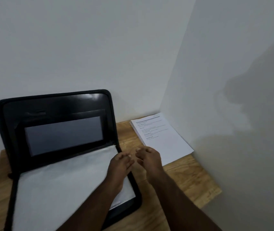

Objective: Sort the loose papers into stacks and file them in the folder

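One neat stack of white printed papers (162, 139) at desk's (189, 180) far right corner, beside open black zip folder (57, 130). Light, floppy, slippery between sheets; best pinched at near edge. Left hand (120, 164), right hand (149, 157): fingers loosely curled, holding nothing.

The top sheet of the paper stack (162, 139) carried printed lines, but they were too blurred to read.
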